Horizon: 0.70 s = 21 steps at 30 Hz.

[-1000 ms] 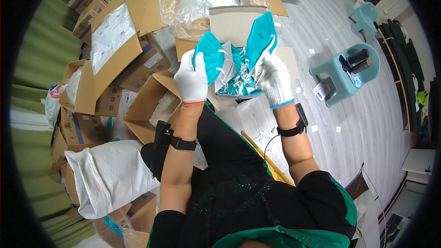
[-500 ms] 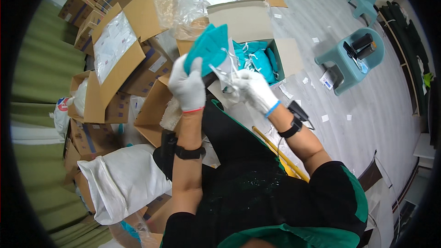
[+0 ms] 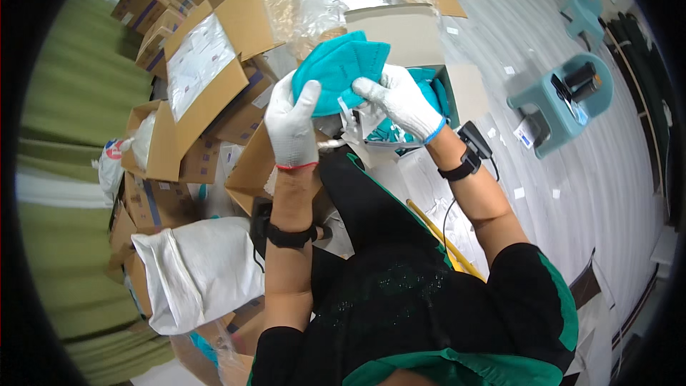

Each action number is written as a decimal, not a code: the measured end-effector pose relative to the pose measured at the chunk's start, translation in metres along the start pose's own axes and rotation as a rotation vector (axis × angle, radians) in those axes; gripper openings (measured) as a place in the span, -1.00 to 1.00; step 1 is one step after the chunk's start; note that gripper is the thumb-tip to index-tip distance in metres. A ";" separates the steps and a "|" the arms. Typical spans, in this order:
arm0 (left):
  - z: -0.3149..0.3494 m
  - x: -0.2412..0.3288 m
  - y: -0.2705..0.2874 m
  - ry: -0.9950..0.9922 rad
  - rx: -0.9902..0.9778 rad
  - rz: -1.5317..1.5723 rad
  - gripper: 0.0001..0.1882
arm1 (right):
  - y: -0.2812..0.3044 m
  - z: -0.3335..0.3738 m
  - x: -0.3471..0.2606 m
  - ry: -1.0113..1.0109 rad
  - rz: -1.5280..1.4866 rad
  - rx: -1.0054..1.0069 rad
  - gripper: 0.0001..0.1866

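Observation:
A small stack of teal folded face masks (image 3: pixel 341 75) is held up in front of me, their white straps (image 3: pixel 349 116) dangling below. My left hand (image 3: pixel 291 120), in a white glove with a red cuff edge, grips the stack at its left side, thumb on the front. The lower right edge is pinched by my right hand (image 3: pixel 404 100), gloved in white with a blue cuff edge. Just behind and below my right hand stands an opened carton (image 3: pixel 464 93) with more teal masks (image 3: pixel 427 86) inside; the hand and the stack hide part of it.
An open cardboard box (image 3: pixel 250 171) is below my left hand, beside a large white sack (image 3: pixel 200 275). Several cartons (image 3: pixel 207 93) crowd the left. A plastic-lined box (image 3: pixel 296 11) stands beyond the masks. Right, a light-blue stool (image 3: pixel 561 107) bears dark cylindrical objects. A yellow pole (image 3: pixel 446 239) lies near my leg.
My right hand has moved from the dangling straps up to the masks' lower right edge. The stack now faces me more flatly and is spread a little. The view has shifted slightly.

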<state>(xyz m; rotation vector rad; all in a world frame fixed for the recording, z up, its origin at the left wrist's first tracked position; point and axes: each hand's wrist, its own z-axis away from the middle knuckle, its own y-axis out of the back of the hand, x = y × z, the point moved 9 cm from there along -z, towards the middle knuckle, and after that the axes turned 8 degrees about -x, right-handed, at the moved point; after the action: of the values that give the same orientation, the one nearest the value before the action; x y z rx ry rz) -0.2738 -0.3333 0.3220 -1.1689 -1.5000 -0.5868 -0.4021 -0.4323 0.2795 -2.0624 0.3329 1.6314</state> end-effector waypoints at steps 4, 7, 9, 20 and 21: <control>0.030 -0.058 0.000 0.054 0.078 0.329 -0.54 | -0.028 -0.007 0.008 -0.071 -0.047 0.060 -0.78; 0.038 -0.066 0.034 0.205 0.390 -0.076 -0.72 | -0.031 -0.006 0.018 -0.136 0.318 -0.063 -0.72; 0.036 -0.070 0.050 0.198 0.439 0.039 -0.68 | -0.035 0.001 0.028 -0.357 0.430 -0.170 -0.65; 0.046 -0.125 0.012 0.410 0.346 -0.183 -0.65 | 0.008 -0.089 0.113 -0.011 -1.303 0.129 -0.80; 0.056 -0.135 0.030 0.344 0.414 -0.165 -0.64 | -0.001 -0.093 0.123 -0.088 -1.273 0.222 -0.78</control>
<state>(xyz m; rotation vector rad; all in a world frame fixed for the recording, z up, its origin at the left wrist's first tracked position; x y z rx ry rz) -0.2825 -0.3214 0.1739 -0.5949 -1.3432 -0.5245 -0.2914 -0.4666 0.1770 -1.4304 -0.6834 0.8019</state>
